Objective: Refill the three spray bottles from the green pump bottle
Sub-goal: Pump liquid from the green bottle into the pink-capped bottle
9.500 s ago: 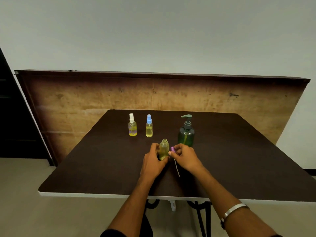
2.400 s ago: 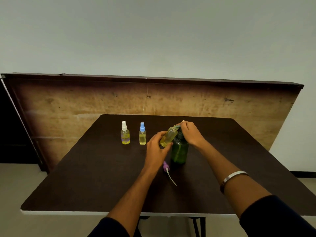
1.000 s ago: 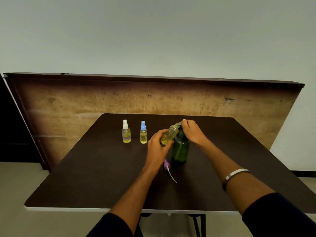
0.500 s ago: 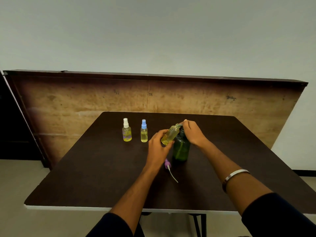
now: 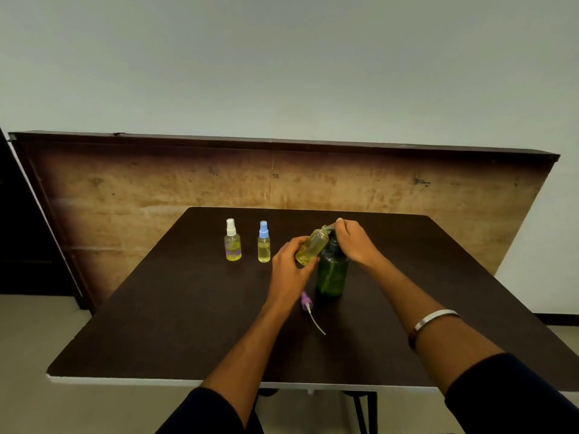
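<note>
My left hand (image 5: 289, 261) grips an uncapped small clear bottle (image 5: 312, 247) of yellow liquid, tilted with its mouth at the spout of the green pump bottle (image 5: 332, 274). My right hand (image 5: 352, 242) rests curled on the pump head, covering most of it. The purple spray cap (image 5: 305, 300) with its thin tube lies on the dark table (image 5: 175, 324) just in front of the green bottle. Two capped spray bottles stand upright at the back left: one white-topped (image 5: 232, 241), one blue-topped (image 5: 263, 242).
A wooden board (image 5: 156, 189) leans upright behind the table's far edge. The table's white front edge (image 5: 125, 379) runs across below my forearms. Floor shows on both sides.
Since 9.5 s ago the purple cap was laid on the table and the open bottle was lifted and tilted to the pump spout. Over the last second the hands have barely moved.
</note>
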